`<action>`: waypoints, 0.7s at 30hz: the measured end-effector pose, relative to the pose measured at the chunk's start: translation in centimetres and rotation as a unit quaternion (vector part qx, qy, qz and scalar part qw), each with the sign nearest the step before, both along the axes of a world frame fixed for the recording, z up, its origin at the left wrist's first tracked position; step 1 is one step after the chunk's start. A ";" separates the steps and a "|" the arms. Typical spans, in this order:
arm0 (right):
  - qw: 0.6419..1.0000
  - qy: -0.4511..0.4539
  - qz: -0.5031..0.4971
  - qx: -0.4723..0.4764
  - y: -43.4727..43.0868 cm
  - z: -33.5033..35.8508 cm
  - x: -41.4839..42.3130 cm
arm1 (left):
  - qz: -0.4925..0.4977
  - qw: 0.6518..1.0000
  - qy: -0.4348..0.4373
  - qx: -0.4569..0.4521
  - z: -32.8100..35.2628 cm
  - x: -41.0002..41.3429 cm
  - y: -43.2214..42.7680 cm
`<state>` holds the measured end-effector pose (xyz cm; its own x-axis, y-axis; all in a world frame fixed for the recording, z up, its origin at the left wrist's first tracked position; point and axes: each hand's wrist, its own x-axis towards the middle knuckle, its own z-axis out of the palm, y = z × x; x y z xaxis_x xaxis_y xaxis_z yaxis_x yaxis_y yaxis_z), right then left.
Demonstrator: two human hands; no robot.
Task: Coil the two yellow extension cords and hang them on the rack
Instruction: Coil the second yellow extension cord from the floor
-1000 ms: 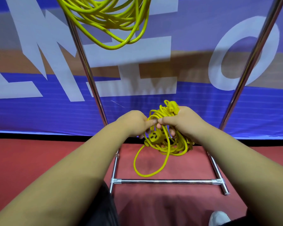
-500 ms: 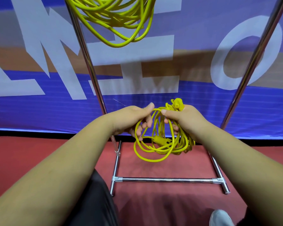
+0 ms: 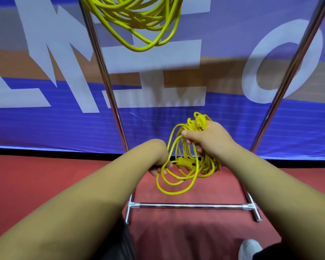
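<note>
Step in hand: second cord, coiling nearly done and being tidied, not hung yet. First cord coil [image 3: 139,21] already hangs at top centre of frame between the rack uprights [image 3: 105,77]; the top bar is out of view. Right hand [image 3: 212,141], centre right, has its fingers closed round the top of the second cord coil [image 3: 195,171], plug [image 3: 200,121] sticking out above the fist. Left hand [image 3: 158,158], just left of it, has its fingers curled round a loose low loop beside the socket end [image 3: 185,163]. Next, probably: gather that loop into the bundle, lift, and hook it over the bar next to the first coil. Versus half a second back: the left hand has dropped from the coil top to its lower left, and the right-hand grip is unchanged.
</note>
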<state>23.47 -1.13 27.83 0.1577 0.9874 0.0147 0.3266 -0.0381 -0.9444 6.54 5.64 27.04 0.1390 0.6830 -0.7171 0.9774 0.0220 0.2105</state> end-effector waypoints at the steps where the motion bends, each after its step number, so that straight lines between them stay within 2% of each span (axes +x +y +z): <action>1: 1.000 0.002 -0.001 -0.001 0.0 0.0 -0.1 | -0.025 0.999 0.043 0.004 -0.2 0.3 -0.1; 3: 1.000 -0.002 -0.001 -0.001 0.0 0.1 -0.4 | -0.093 0.990 0.087 0.056 -0.8 0.3 -0.1; 5: 1.000 -0.006 0.000 -0.002 -0.2 0.0 -0.5 | -0.143 0.967 0.109 0.180 -0.8 0.8 0.5; 7: 1.000 -0.005 -0.006 -0.004 -0.3 0.0 -0.5 | -0.180 0.940 0.039 0.286 -1.1 0.6 0.9; 8: 1.000 -0.003 -0.012 -0.008 -0.4 0.0 -0.5 | -0.207 0.929 -0.012 0.306 -1.6 0.4 1.1; 10: 1.000 -0.005 -0.019 -0.014 -0.5 0.2 -0.3 | -0.290 0.898 -0.097 0.316 -2.6 0.7 1.5; 12: 0.999 -0.026 -0.025 -0.014 -0.6 0.3 -0.1 | -0.335 0.882 -0.134 0.304 -3.7 1.4 1.5; 16: 0.994 -0.101 -0.028 -0.004 -0.7 0.0 0.0 | -0.337 0.896 -0.086 0.275 -4.5 2.0 1.0; 21: 0.994 -0.096 -0.057 -0.001 -0.6 -0.5 -0.1 | -0.341 0.892 -0.017 0.295 -5.3 2.4 0.4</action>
